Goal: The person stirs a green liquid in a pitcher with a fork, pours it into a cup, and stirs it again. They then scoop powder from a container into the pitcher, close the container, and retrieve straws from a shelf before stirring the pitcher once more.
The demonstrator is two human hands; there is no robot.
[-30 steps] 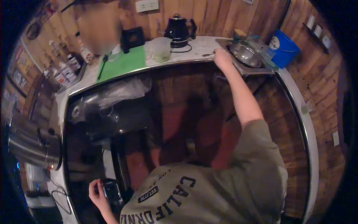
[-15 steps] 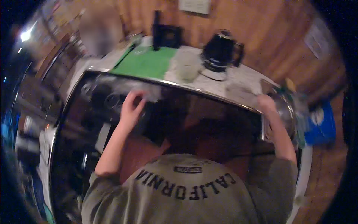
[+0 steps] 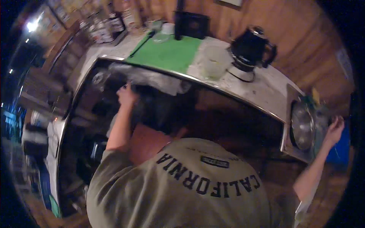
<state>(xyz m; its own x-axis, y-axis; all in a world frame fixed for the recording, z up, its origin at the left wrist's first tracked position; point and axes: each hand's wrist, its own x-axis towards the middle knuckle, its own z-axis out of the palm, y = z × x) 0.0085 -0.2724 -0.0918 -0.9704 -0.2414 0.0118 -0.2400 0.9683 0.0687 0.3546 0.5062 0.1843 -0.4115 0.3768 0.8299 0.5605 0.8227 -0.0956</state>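
My left hand is over the far left part of a dark area edged by a metal rim. Its fingers are curled together, and whatever they hold is too dark and blurred to make out. Beside those fingers lies crumpled, clear plastic-like material. My right hand hangs at the far right, beyond a round metal bowl or pan. Its fingers are loosely bent and apart, with nothing visible in them. A blue item shows just below that hand, partly hidden by the forearm.
Along the back counter are a green mat with a long black utensil on it, a black kettle or coffee pot and a pale greenish container. Several bottles stand at the back left.
My right hand has moved from the counter's rim near the metal bowl out to the right, past it. My left hand has shifted slightly left. The view has turned, showing the bottles.
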